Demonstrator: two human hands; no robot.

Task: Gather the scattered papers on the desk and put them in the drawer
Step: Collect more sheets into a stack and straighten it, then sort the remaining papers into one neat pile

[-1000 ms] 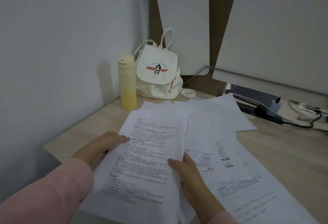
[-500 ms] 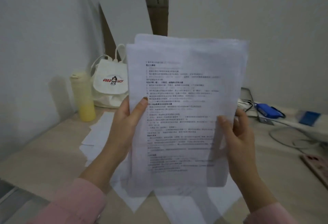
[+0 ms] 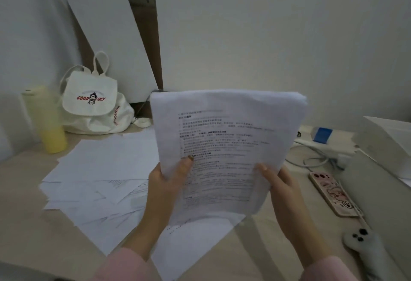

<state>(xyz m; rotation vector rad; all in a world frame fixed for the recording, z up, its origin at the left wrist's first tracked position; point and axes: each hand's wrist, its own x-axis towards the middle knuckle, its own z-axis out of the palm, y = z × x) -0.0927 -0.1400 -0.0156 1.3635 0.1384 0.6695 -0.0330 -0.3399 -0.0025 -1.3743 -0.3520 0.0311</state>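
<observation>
The left hand (image 3: 169, 183) and right hand (image 3: 280, 185) each pinch a side of a stack of papers (image 3: 224, 147), thumbs in front, held upright above the desk (image 3: 26, 214) (print facing the camera). More loose sheets (image 3: 100, 169) lie spread beneath, left.

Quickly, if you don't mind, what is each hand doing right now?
Left hand: grips the stack of papers at its left edge.
Right hand: grips the same stack at its right edge.

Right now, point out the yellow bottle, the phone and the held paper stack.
yellow bottle (image 3: 45, 122), head view, its body.
phone (image 3: 334, 194), head view, its patterned case.
paper stack (image 3: 224, 147), head view, front printed sheet.
</observation>
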